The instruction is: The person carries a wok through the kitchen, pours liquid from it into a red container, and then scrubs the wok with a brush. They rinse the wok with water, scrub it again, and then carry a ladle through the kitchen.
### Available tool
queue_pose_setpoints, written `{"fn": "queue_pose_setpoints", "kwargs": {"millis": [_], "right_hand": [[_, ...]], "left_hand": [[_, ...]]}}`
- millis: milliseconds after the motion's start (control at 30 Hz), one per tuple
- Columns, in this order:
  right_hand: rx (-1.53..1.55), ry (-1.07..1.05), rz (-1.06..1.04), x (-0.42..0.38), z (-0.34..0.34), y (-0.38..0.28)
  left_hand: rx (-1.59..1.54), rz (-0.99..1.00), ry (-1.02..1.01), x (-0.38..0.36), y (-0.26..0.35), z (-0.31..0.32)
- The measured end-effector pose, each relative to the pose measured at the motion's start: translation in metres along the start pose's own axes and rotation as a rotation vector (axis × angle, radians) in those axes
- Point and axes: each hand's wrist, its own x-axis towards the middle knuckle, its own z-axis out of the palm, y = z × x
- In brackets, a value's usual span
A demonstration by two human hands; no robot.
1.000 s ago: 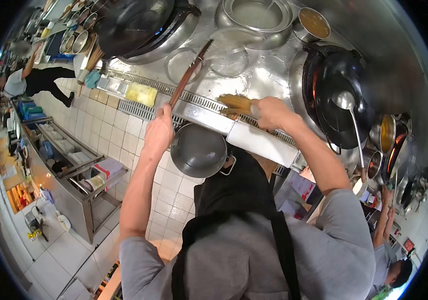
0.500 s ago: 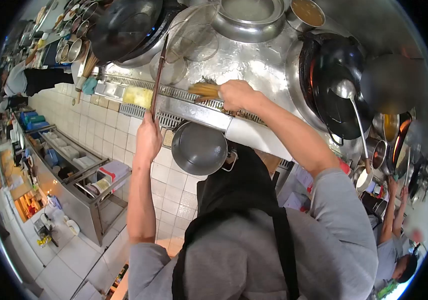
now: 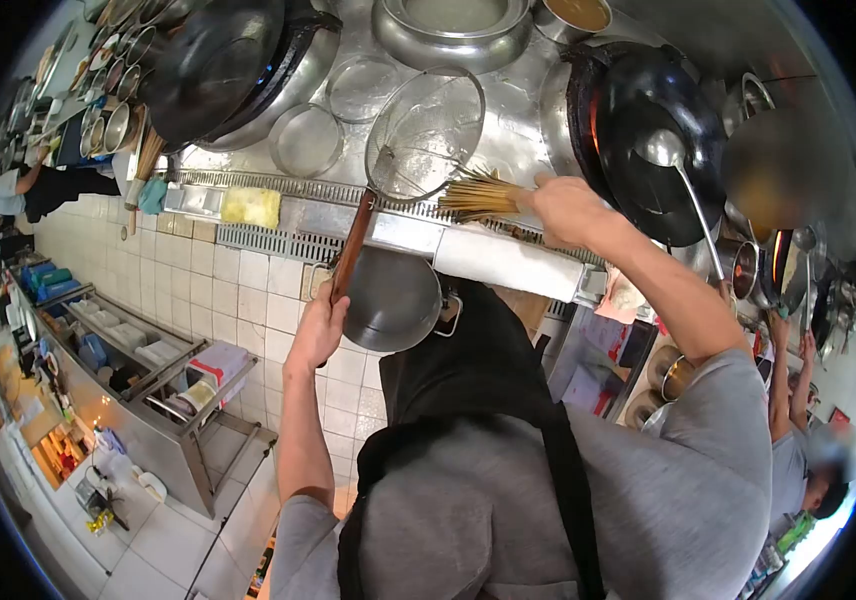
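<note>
My left hand [image 3: 318,328] is closed round the wooden handle of a wire-mesh strainer [image 3: 428,120], whose round head lies over the steel stove top near its front channel. My right hand [image 3: 570,212] grips a bamboo wok brush [image 3: 486,197]. The brush's splayed bristles point left, close to the strainer's near rim. Below the handle is a deep dark pan [image 3: 393,300] with a metal loop handle, in front of my black apron. A rolled white cloth [image 3: 508,262] lies along the stove's front edge, under my right hand.
A black wok [image 3: 213,75] stands at left; another wok [image 3: 628,170] at right has a ladle [image 3: 683,180] in it. A yellow sponge [image 3: 251,206] sits on the front ledge. Round sieves [image 3: 306,140] and a large pot [image 3: 453,50] are behind. Another person's arms [image 3: 780,370] show at far right.
The strainer has come down and right, its head now at the front channel. The bamboo brush has lifted away from the channel and moved right, beside the strainer. The view has shifted slightly.
</note>
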Motion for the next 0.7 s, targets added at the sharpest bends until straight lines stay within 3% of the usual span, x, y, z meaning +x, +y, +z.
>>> {"fn": "queue_pose_setpoints", "kwargs": {"millis": [233, 333, 433, 533, 633, 700], "right_hand": [[-0.054, 0.049, 0.101, -0.025, 0.02, 0.007], [-0.14, 0.032, -0.062, -0.03, 0.044, 0.005], [-0.124, 0.064, -0.013, -0.03, 0.041, 0.016], [-0.168, 0.199, 0.045, -0.035, 0.042, 0.018], [-0.124, -0.023, -0.026, -0.024, 0.048, 0.012], [-0.158, 0.08, 0.011, -0.023, 0.044, 0.015]], "left_hand": [[0.139, 0.002, -0.018, 0.001, 0.007, -0.003], [0.113, -0.005, 0.011, -0.001, 0.002, 0.004], [0.06, -0.018, -0.005, 0.001, -0.002, 0.009], [0.047, -0.131, -0.025, -0.002, 0.009, 0.01], [0.004, -0.016, 0.026, 0.0, -0.006, 0.017], [0.04, -0.006, 0.03, 0.001, -0.01, 0.016]]}}
